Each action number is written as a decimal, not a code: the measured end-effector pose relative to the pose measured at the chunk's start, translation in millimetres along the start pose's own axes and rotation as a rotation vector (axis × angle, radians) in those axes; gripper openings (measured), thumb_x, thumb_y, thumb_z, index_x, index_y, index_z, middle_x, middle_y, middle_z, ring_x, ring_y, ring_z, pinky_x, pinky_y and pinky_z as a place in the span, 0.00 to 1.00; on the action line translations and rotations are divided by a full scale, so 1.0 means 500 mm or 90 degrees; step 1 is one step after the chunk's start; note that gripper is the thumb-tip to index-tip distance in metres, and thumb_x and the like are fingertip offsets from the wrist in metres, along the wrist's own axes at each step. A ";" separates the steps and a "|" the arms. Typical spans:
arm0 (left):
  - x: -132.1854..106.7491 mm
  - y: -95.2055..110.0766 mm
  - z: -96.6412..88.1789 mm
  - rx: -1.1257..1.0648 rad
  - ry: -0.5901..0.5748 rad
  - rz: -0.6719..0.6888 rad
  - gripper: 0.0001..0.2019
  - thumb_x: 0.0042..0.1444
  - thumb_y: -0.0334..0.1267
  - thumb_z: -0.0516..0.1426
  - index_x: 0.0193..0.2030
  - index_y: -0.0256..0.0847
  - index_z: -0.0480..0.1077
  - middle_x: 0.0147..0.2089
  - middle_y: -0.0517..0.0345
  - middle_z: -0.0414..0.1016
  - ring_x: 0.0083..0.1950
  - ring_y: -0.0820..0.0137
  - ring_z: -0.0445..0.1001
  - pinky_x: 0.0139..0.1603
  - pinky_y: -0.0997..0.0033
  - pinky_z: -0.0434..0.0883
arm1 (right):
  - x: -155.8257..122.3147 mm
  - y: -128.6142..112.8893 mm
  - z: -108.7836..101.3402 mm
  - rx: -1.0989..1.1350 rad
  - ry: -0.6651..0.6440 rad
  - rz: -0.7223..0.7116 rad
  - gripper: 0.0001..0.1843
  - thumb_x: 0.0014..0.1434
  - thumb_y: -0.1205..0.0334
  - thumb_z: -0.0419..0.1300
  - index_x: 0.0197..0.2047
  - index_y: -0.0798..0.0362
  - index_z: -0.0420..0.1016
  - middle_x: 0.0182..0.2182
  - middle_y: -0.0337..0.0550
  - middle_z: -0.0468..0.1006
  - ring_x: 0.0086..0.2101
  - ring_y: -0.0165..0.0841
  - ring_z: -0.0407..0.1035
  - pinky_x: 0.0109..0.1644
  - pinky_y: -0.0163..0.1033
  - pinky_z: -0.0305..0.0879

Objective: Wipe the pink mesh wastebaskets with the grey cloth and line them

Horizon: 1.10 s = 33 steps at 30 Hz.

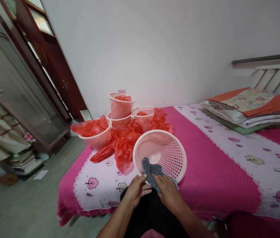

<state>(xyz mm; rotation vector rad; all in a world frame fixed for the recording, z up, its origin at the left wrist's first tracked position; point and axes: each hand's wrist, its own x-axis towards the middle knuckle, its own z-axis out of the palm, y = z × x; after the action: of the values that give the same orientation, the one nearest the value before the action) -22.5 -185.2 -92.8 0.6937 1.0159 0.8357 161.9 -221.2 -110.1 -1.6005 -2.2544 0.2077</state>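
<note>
A pale pink plastic basket (177, 162) with a perforated wall lies tilted on the bed, its mouth facing me. Across its near rim lies a speckled dark grey cloth (152, 173), partly inside the basket. My right hand (166, 190) is closed over the cloth at the rim, its fingertips partly hidden. My left hand (137, 191) is at the basket's near left edge, thumb on the rim beside the cloth and fingers below, gripping the basket. A bit of light blue material shows by my right hand.
Several similar baskets (97, 140) with red plastic bags stand behind on the bed, two of them stacked. A crumpled red bag (125, 148) lies left of the tilted basket. Folded bedding (249, 107) is at the right, a wall behind, and books (23, 160) at the left.
</note>
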 end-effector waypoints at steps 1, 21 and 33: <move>-0.003 0.001 -0.004 -0.005 -0.022 0.025 0.28 0.57 0.53 0.69 0.58 0.40 0.71 0.48 0.46 0.85 0.42 0.62 0.85 0.42 0.68 0.78 | 0.007 0.006 -0.006 0.004 0.025 -0.013 0.37 0.56 0.77 0.55 0.69 0.54 0.71 0.54 0.55 0.82 0.53 0.47 0.74 0.57 0.49 0.66; 0.011 -0.261 -0.234 0.830 0.328 0.360 0.24 0.66 0.39 0.50 0.62 0.37 0.77 0.60 0.39 0.79 0.63 0.51 0.77 0.66 0.47 0.72 | 0.202 0.056 -0.082 -0.031 0.236 -0.033 0.21 0.75 0.60 0.54 0.67 0.54 0.72 0.50 0.52 0.82 0.48 0.43 0.74 0.53 0.44 0.64; 0.048 -0.182 -0.239 0.792 0.300 -0.003 0.39 0.69 0.50 0.53 0.81 0.33 0.50 0.80 0.27 0.56 0.76 0.47 0.67 0.73 0.53 0.64 | 0.234 0.015 -0.089 -0.086 0.192 -0.030 0.19 0.77 0.57 0.54 0.66 0.53 0.72 0.51 0.53 0.82 0.49 0.42 0.73 0.53 0.44 0.60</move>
<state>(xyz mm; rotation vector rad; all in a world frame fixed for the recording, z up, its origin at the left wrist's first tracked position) -101.5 -198.1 -222.3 1.5661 1.9810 0.2666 151.6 -113.1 -47.1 -1.5244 -2.1047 -0.1906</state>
